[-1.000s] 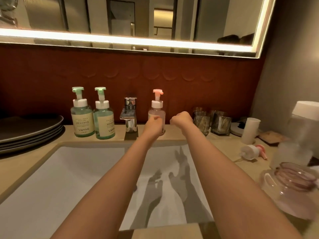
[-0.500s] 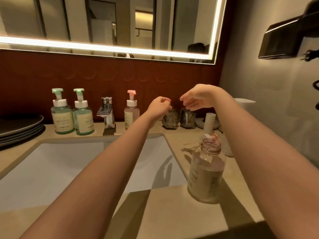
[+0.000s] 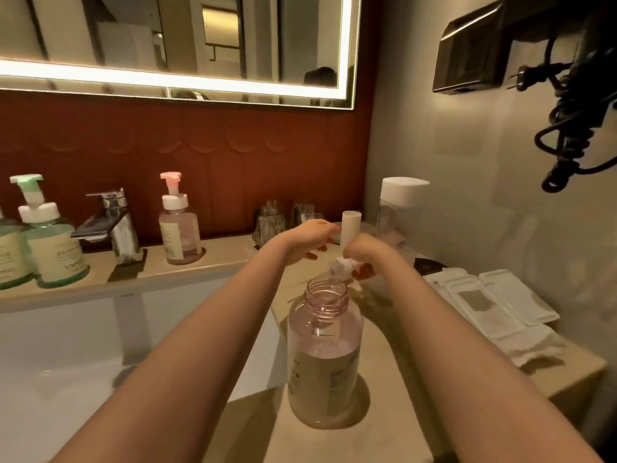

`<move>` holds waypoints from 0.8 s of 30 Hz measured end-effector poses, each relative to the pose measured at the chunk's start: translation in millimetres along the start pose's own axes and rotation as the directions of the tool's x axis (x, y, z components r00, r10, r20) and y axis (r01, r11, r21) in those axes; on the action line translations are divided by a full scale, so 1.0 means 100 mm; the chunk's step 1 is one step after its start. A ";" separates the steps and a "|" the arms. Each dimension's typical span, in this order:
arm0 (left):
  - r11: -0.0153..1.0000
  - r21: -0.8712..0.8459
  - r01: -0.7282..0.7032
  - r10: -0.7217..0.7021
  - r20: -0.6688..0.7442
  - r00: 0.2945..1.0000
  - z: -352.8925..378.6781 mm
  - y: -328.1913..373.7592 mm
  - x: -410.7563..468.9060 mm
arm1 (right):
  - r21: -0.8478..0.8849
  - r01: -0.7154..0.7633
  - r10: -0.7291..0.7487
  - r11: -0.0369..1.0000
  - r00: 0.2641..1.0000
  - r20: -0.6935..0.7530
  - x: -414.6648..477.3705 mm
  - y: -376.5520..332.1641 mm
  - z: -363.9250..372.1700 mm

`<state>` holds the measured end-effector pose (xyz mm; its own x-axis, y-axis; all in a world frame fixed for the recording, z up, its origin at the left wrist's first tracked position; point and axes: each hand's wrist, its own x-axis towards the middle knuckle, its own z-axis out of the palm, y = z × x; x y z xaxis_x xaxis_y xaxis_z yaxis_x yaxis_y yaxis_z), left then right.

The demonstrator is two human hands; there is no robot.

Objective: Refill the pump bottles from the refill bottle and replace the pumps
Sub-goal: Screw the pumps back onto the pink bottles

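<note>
Nearby, uncapped pink bottle [image 3: 325, 362], half full.

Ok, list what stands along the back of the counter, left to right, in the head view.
Green pump bottle cut by the edge, second green pump bottle, faucet, pink pump bottle, glass tumbler, second glass tumbler, white tube, clear bottle with white cap.

Right hand [image 3: 364, 253] covers most of the loose pump [image 3: 340, 267]; fingers out of sight, grip undetermined. Leftmost green bottle [image 3: 8, 255] is cut by the frame edge (label unreadable). Dark wall-mounted appliance [image 3: 594, 55] is cropped at right. Label print on the open bottle [image 3: 324, 362] is illegible.
</note>
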<state>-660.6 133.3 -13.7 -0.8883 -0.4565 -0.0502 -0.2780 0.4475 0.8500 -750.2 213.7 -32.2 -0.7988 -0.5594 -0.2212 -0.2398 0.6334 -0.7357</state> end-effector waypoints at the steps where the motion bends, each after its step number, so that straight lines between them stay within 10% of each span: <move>1: 0.999 0.025 0.025 -0.025 0.007 1.000 0.01 -0.03 0.05 | -0.019 -0.003 0.003 1.000 1.000 0.003 0.03 0.03 0.04; 12: 0.958 0.154 0.242 -0.245 -0.001 0.970 0.17 -0.28 0.23 | -0.013 0.282 -0.282 0.959 0.953 -0.110 0.19 0.23 0.34; 24: 0.999 0.025 0.030 -0.026 -0.137 0.990 -0.05 0.00 -0.17 | 0.262 0.427 -0.338 0.865 0.883 -0.325 -0.14 -0.01 0.23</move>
<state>-643.8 137.0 -9.5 -0.8224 -0.5690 -0.0002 -0.3134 0.4527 0.8348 -726.5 208.5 -43.4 -0.8039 -0.5344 0.2609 -0.4043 0.1693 -0.8988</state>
